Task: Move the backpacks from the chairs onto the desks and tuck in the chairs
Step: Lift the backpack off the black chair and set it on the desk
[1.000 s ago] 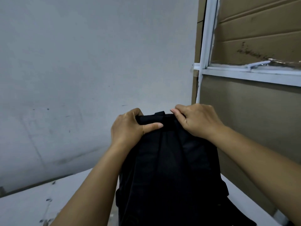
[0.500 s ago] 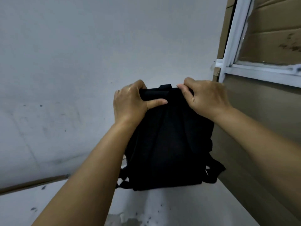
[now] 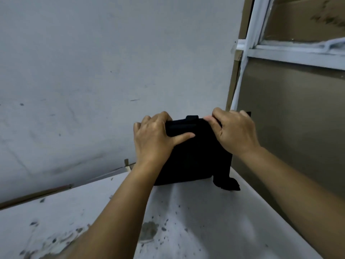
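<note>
The black backpack (image 3: 196, 154) stands upright on the white desk (image 3: 196, 212), pushed into the far right corner where the grey wall (image 3: 112, 62) meets a brown partition (image 3: 289, 118). Both hands grip its top edge. The left hand (image 3: 153, 139) has its fingers curled over the upper left corner and out of sight behind the fabric, while its thumb (image 3: 183, 137) lies stretched across the near face, pointing right. The right hand (image 3: 235, 129) holds the upper right corner, the fingers bent down over the edge and the thumb tucked against the front; the fabric is clamped between them. Neither hand is slack: each one is closed round the bag's top. Both forearms reach forward and upward from the bottom of the view, the left from the lower middle, the right from the lower right, with the wrists roughly level. A short carry loop (image 3: 192, 117) sticks up at the middle of the top edge, between the two hands and touched by neither. The bag's base rests on the desk surface, and a loose strap end (image 3: 226, 184) trails out from its lower right corner onto the tabletop. The desk's near part is scuffed, with dark specks and patches of worn paint. A white window frame (image 3: 291, 55) runs above the partition on the right
</note>
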